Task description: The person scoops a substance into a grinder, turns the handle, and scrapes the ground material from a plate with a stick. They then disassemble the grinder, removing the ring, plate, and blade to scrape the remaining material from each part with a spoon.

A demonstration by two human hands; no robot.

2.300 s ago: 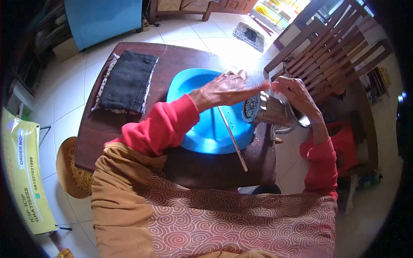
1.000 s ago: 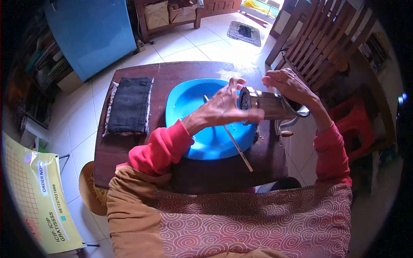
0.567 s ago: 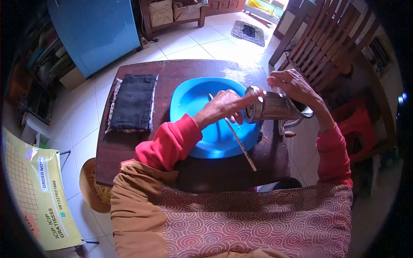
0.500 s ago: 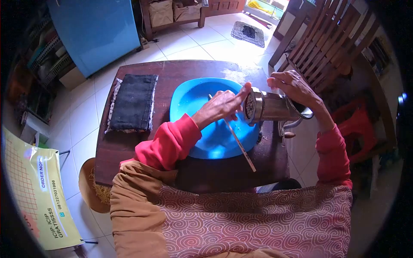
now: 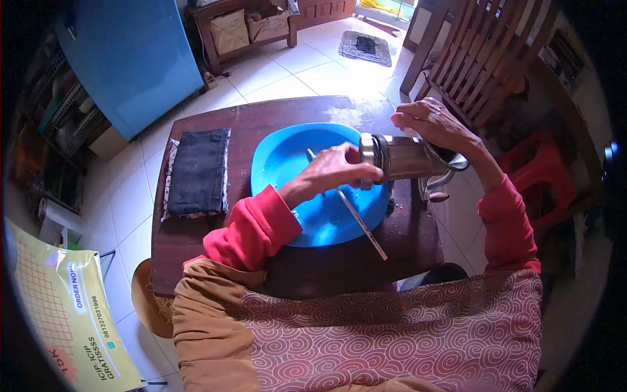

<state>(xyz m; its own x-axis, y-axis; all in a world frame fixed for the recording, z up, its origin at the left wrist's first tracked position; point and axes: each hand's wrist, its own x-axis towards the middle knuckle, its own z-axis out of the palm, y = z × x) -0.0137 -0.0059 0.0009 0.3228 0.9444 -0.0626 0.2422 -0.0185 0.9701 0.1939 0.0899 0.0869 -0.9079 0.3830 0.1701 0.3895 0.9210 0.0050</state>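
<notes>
A metal hand-crank grinder (image 5: 405, 160) stands at the right edge of the table, its crank handle (image 5: 439, 196) hanging at the right. My left hand (image 5: 333, 168) is closed around the metal ring (image 5: 368, 151) at the grinder's front end; a dark band shows behind that ring. Above the grinder's body, beside the hopper, my right hand (image 5: 436, 124) has its fingers bent inward, with nothing visible in them. Below my left hand is a blue basin (image 5: 274, 144) with small bits in it. A thin light stick (image 5: 359, 219) lies across the basin, partly hidden by that hand.
A folded black cloth (image 5: 199, 171) lies on the left of the dark wooden table (image 5: 307, 277). Beyond are a blue refrigerator (image 5: 134, 59), a wooden chair (image 5: 477, 65), a red stool (image 5: 539, 176) and a floor mat (image 5: 366, 47). A yellow banner (image 5: 72, 307) stands at left.
My left hand has gone from pointing fingers beside the perforated end to a grip around the ring. That end now faces my palm. My right hand stays over the grinder; the view has shifted slightly.
</notes>
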